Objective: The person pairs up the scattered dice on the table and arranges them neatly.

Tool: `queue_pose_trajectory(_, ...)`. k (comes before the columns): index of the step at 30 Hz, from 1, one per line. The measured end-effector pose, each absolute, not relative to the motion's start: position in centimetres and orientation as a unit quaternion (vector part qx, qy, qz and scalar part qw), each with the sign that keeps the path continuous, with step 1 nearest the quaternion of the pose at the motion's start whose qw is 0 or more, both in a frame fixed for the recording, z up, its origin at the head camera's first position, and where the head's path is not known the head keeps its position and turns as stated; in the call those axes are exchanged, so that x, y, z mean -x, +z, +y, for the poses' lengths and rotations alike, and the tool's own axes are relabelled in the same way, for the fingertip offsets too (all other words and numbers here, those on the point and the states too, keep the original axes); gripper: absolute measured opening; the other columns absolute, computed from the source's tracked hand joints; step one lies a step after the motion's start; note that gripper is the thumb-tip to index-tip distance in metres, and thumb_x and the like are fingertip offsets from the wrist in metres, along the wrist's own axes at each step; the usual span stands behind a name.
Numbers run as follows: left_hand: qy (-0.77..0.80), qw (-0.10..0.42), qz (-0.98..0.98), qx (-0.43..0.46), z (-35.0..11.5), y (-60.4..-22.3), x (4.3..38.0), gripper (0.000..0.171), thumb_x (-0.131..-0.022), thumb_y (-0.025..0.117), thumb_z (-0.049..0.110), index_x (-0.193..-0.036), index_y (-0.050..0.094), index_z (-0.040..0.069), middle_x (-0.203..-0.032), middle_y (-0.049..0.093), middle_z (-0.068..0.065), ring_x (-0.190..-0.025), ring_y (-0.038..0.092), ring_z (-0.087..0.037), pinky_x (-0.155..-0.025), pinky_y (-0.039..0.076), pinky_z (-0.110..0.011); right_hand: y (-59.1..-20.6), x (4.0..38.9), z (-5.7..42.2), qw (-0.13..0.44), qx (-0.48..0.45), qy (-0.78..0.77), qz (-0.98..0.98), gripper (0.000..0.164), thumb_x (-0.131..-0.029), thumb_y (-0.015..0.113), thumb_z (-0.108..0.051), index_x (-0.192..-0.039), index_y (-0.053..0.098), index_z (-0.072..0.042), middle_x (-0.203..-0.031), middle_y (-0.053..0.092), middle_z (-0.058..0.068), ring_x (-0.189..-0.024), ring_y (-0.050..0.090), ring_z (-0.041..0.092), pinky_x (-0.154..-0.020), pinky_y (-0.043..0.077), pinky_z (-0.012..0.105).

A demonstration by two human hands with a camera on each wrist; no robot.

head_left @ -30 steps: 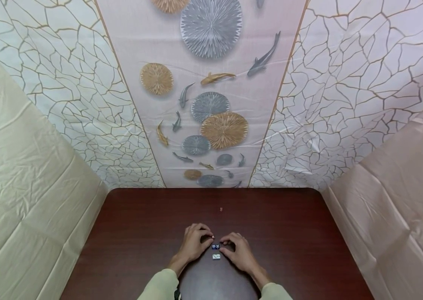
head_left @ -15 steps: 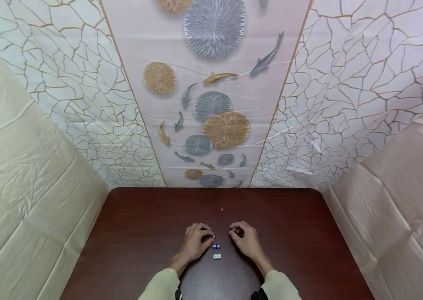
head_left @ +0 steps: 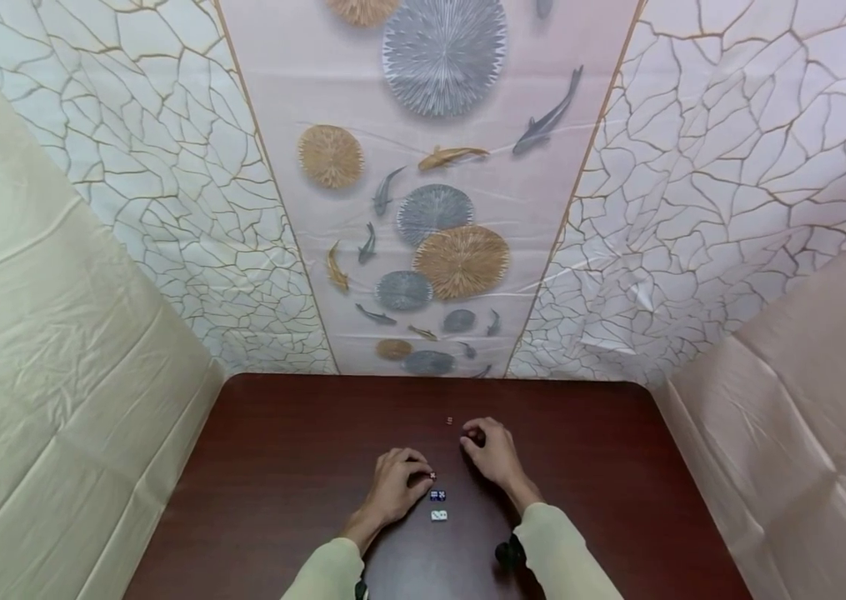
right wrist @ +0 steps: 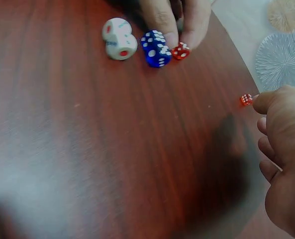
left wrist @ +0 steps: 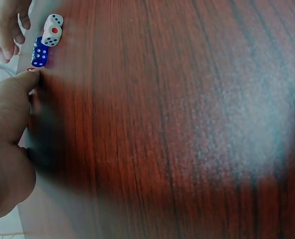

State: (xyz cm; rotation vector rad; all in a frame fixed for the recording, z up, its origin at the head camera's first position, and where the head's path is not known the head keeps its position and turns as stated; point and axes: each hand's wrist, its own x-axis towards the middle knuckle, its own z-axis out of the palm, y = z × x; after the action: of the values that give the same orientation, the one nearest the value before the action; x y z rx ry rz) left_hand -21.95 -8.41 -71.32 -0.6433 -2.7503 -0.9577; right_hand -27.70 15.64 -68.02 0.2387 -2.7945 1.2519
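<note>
My left hand (head_left: pixel 392 486) pinches a small red die (right wrist: pixel 180 50) between thumb and fingertips, low on the dark wooden table. Just nearer me sit two blue dice (head_left: pixel 438 495) side by side, and beyond those, closer still, two white dice (head_left: pixel 439 516) make another pair. My right hand (head_left: pixel 496 454) is farther out, its fingers bent and nothing seen between them. A second red die (right wrist: pixel 246 99) lies alone toward the far edge, with the right fingertips close beside it in the right wrist view. In the left wrist view, the left fingers mostly hide the pinched die.
The dark red-brown table (head_left: pixel 302 425) has rounded far corners. Patterned cloth (head_left: pixel 423 250) hangs behind it, and beige cloth (head_left: pixel 753 400) closes off both sides. A dark round object (head_left: pixel 507 553) shows at the right sleeve.
My right hand has moved from beside the blue dice outward to near the far red die. The left hand stays at its red die. The head view has shifted slightly.
</note>
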Motion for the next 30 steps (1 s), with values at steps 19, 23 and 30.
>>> queue_pose_trajectory(19,-0.343,0.141,-0.899,0.233,-8.6,-73.1,22.1,0.011,-0.099,0.089,0.021,-0.11,0.088,0.019,-0.119,0.078,0.003,-0.116,0.069,-0.024,-0.109,0.05,-0.063,-67.9,30.6,13.8,-0.03,-0.041,0.395,-0.917,0.022,-0.105,0.081,-0.011,-0.126,0.078,-0.008,-0.113,0.073,0.009,-0.103,0.068,0.023,-0.091,0.058,0.045)
queue_pose_trajectory(23,-0.345,0.168,-0.891,0.245,-8.7,-73.5,22.2,0.011,-0.098,0.089,0.022,-0.109,0.088,0.02,-0.118,0.077,0.004,-0.114,0.069,-0.022,-0.107,0.05,-0.061,-68.4,30.7,13.7,-0.027,-0.035,0.395,-0.918,0.022,-0.105,0.081,-0.011,-0.126,0.079,-0.007,-0.113,0.073,0.01,-0.103,0.069,0.023,-0.091,0.059,0.046)
queue_pose_trajectory(30,-0.351,0.161,-0.892,0.236,-8.7,-73.0,22.1,0.013,-0.096,0.091,0.019,-0.108,0.088,0.018,-0.117,0.078,0.001,-0.114,0.07,-0.023,-0.107,0.05,-0.061,-68.5,31.1,13.3,-0.015,-0.041,0.39,-0.92,0.022,-0.104,0.081,-0.01,-0.126,0.078,-0.006,-0.111,0.073,0.011,-0.099,0.068,0.024,-0.089,0.058,0.046)
